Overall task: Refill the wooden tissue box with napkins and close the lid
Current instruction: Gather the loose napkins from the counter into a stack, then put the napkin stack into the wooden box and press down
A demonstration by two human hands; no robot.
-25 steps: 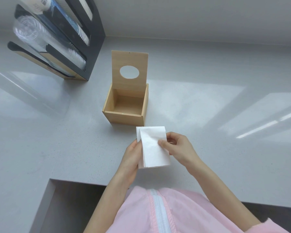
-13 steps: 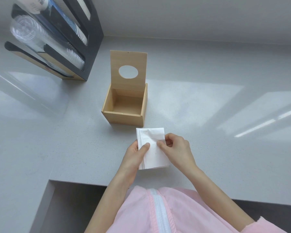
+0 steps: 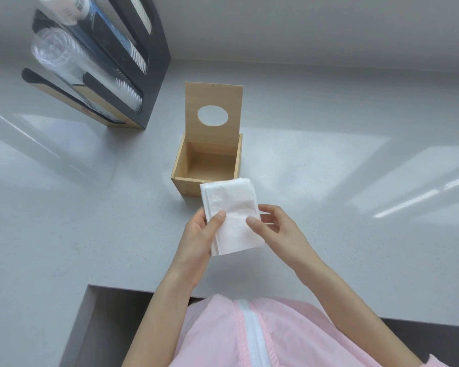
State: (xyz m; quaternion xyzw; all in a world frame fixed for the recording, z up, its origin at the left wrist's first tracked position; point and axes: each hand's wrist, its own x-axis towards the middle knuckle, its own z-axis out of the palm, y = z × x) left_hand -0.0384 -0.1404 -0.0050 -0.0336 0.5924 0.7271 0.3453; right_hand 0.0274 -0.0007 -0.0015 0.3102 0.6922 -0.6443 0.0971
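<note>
The wooden tissue box (image 3: 182, 185) stands on the grey counter with nothing inside. Its lid (image 3: 214, 102), pierced by an oval hole, stands upright at the back edge. A stack of white napkins (image 3: 231, 207) is held just in front of the box, its far edge overlapping the box's front right corner. My left hand (image 3: 199, 234) grips the stack's left side with the thumb on top. My right hand (image 3: 273, 229) holds the right side, thumb pressed on the top napkin.
A black cup dispenser (image 3: 112, 67) with stacks of clear and paper cups stands at the back left. The grey counter (image 3: 355, 194) has a cut-out front edge near my pink jacket (image 3: 249, 335). A wall runs behind the box.
The napkin stack has moved up toward the box and now overlaps its front edge. My left thumb has shifted onto the top of the stack.
</note>
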